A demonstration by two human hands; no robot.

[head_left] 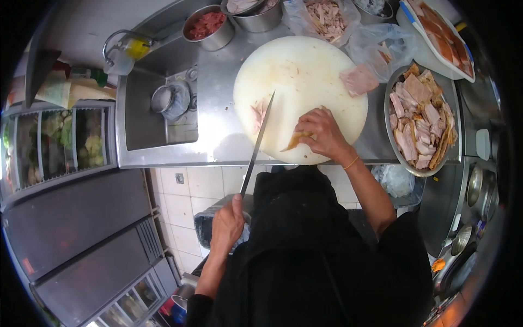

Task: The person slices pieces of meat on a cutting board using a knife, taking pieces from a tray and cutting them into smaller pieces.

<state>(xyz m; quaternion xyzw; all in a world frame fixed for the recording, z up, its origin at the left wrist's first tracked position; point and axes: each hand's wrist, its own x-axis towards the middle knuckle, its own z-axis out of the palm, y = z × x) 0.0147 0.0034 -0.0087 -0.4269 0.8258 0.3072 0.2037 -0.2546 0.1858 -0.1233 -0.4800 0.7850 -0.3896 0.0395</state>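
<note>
My left hand (227, 222) is wrapped round the handle of a long knife (258, 143), whose blade points up over the round white board (299, 60). Near the board's front edge, my right hand (321, 132) pinches a brownish strip of meat (296, 141). Thin slices of pale meat (259, 113) lie left of the blade on the board. A flat pink piece of meat (359, 80) rests at the board's right edge. An oval metal tray (390, 117) at the right holds several chunks of cooked meat.
A sink (136, 120) with a small metal pot is at the left. Bowls of meat, including red meat (207, 25), and plastic bags (381, 41) line the back. A white container (436, 68) stands back right; a bin (204, 226) is below the counter.
</note>
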